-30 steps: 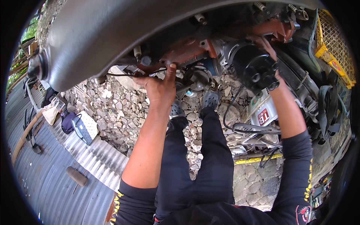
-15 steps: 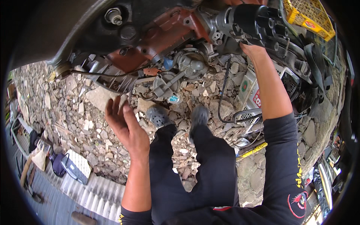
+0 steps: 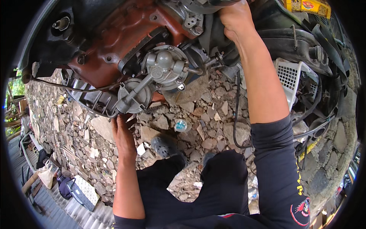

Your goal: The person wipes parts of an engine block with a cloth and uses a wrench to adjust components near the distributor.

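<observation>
We could not tell how closed our left hand was under the pump, nor our right hand at the black part, or whether either gripped. The pump sat against the red engine, above stones.

Bright daylight, dark curved fisheye rim.

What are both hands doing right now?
Left hand: at the grey metal part's lower end; can't tell if closed.
Right hand: at the black part; grip hidden, can't tell.
</observation>
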A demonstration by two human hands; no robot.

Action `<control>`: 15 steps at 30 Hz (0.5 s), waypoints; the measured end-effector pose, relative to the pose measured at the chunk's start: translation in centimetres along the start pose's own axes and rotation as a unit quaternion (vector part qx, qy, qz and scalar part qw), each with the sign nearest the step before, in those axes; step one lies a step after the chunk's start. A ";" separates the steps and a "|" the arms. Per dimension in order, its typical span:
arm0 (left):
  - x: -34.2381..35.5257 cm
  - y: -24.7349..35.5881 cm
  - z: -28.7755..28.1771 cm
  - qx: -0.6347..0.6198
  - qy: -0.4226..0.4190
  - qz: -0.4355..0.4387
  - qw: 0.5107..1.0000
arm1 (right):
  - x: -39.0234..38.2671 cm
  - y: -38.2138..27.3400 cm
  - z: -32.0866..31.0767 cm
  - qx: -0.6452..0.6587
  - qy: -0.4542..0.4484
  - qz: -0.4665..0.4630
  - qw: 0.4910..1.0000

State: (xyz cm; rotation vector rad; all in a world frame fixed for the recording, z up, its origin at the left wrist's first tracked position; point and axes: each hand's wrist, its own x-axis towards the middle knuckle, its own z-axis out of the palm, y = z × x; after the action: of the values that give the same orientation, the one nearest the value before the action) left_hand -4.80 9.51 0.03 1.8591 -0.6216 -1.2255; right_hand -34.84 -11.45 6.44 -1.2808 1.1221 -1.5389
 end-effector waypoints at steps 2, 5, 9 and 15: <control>-0.2 1.3 -0.2 0.015 0.025 0.045 0.999 | 0.1 -0.4 -1.0 0.008 -0.046 0.038 0.998; -0.5 2.7 -2.0 0.026 0.066 0.090 0.993 | -0.1 -1.8 -1.5 -0.073 -0.093 0.014 0.993; -2.5 4.8 -2.9 -0.023 0.122 0.138 0.983 | 1.0 -1.2 -2.2 -0.149 -0.099 -0.105 0.978; -3.8 6.2 -1.2 -0.069 0.147 0.169 0.972 | 0.4 -0.6 0.6 -0.111 0.058 0.140 0.982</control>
State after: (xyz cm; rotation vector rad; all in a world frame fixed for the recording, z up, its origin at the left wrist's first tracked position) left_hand -5.07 9.38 7.41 1.6910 -0.6388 -0.7362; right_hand -34.32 -11.71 7.18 -1.1284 1.5142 -1.3203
